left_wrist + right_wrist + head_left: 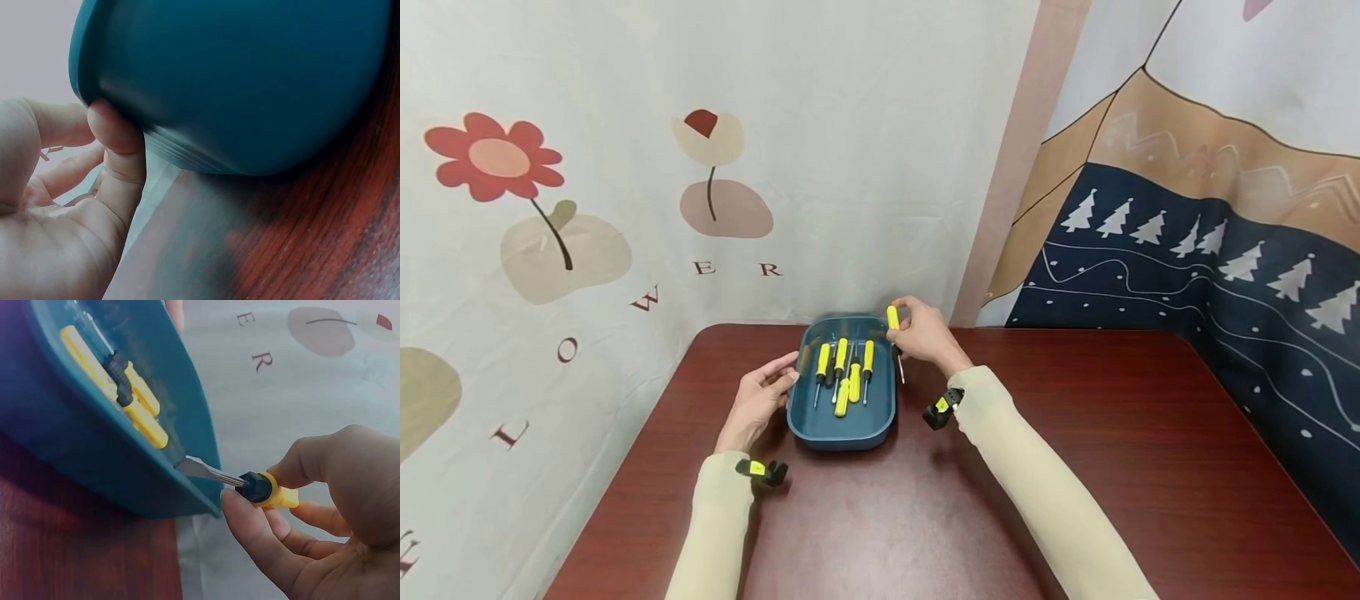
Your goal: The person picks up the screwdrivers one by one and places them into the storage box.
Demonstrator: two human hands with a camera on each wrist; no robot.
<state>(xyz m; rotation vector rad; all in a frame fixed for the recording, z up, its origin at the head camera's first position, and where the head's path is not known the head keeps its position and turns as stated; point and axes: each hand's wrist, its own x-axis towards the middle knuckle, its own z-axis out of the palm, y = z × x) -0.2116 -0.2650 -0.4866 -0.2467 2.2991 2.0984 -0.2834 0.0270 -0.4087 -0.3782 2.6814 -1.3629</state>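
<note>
A blue plastic tray [842,435] sits on the table with several screwdrivers [841,354] in it, their handles yellow and black. At its left rim my left hand [758,404] holds on by thumb and fingers; in the left wrist view the thumb [115,131] lies against the outside of the tray, and some fingertips are hidden. Just past the right rim, my right hand [925,335] pinches one screwdriver [255,486] by its yellow and black handle. Its flat metal blade overlaps the tray's rim in the right wrist view and points downward in the head view.
The brown wooden table [1075,467] extends on both sides of the tray and toward me. Behind its far edge hangs a pale curtain [865,167] with flowers and letters. A dark blue tree-patterned cloth [1150,275] hangs at the right.
</note>
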